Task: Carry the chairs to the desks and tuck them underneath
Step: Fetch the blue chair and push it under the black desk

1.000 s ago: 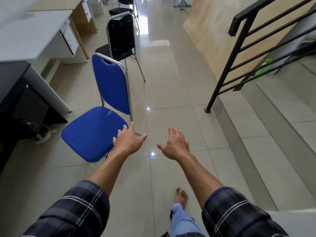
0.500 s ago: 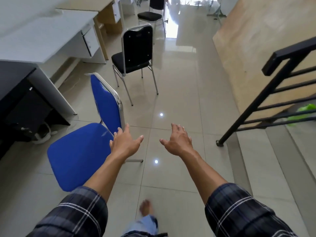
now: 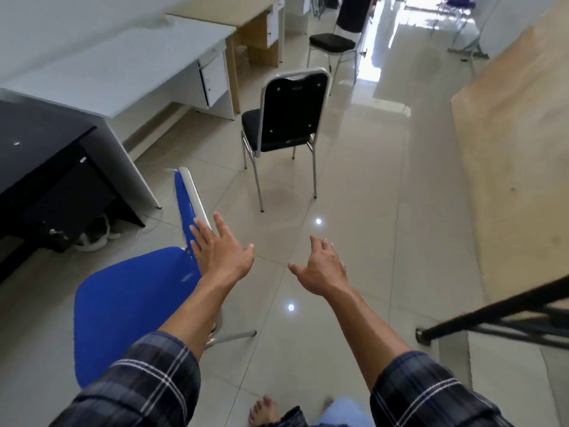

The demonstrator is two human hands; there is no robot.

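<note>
A blue chair point(image 3: 129, 300) stands on the tiled floor at the lower left, its backrest edge-on toward me. My left hand point(image 3: 220, 251) is open, fingers spread over the backrest's right side; whether it touches is unclear. My right hand point(image 3: 320, 266) hangs open over bare floor, holding nothing. A black chair point(image 3: 291, 115) stands ahead in the aisle, with another black chair point(image 3: 335, 41) farther back. Along the left wall run a black desk point(image 3: 37, 143), a white desk point(image 3: 123, 66) and a wooden desk point(image 3: 246, 20).
A black stair railing point(image 3: 498, 309) crosses the lower right, its post foot on the floor. A large wooden board point(image 3: 517, 149) leans along the right side. Cables and shoes lie under the black desk. My bare foot point(image 3: 264, 411) shows at the bottom.
I have stepped forward: the blue chair now lies lower and closer, and the black chairs have drawn nearer. My left hand has reached the backrest. Both hands stay open.
</note>
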